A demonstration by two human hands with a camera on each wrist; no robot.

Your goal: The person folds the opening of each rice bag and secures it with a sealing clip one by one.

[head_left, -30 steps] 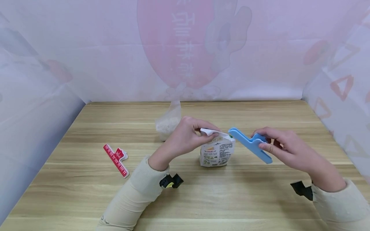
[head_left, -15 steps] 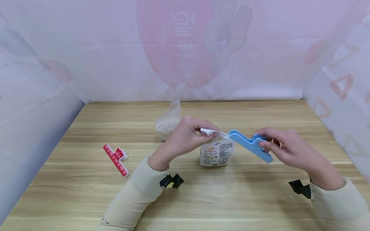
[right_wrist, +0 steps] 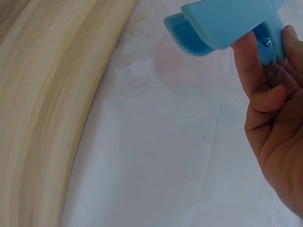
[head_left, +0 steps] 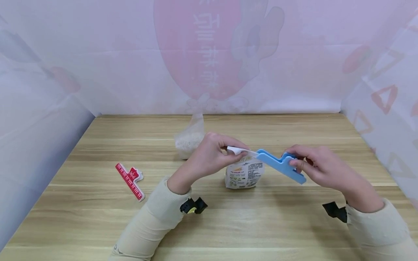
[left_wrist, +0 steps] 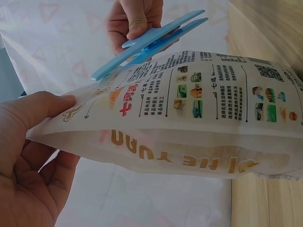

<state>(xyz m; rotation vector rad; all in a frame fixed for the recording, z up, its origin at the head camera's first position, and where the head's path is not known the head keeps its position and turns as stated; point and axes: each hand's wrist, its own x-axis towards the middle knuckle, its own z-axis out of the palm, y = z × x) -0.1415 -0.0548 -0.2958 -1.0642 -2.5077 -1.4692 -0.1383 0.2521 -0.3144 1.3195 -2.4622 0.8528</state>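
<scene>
A white printed bag (head_left: 243, 175) stands upright on the wooden table, its top folded over. My left hand (head_left: 213, 154) pinches that top edge between thumb and fingers; the left wrist view shows the printed side of the bag (left_wrist: 213, 94) close up. From the right, my right hand (head_left: 321, 168) grips a blue bag clip (head_left: 281, 166) by its handles. The clip's long jaws are parted, with their left end over the right end of the folded top. Thumb and fingers press the handles of the clip (right_wrist: 232, 21) in the right wrist view.
A red and white clip (head_left: 130, 183) lies on the table (head_left: 235, 224) at the left. Behind my left hand stands a translucent bag (head_left: 189, 141) with pale contents, partly hidden. Printed white sheets (head_left: 300, 79) enclose the table at the back and sides.
My right hand has moved slightly left with the blue bag clip, whose jaws now overlap the end of the bag's folded top. My left hand has held still.
</scene>
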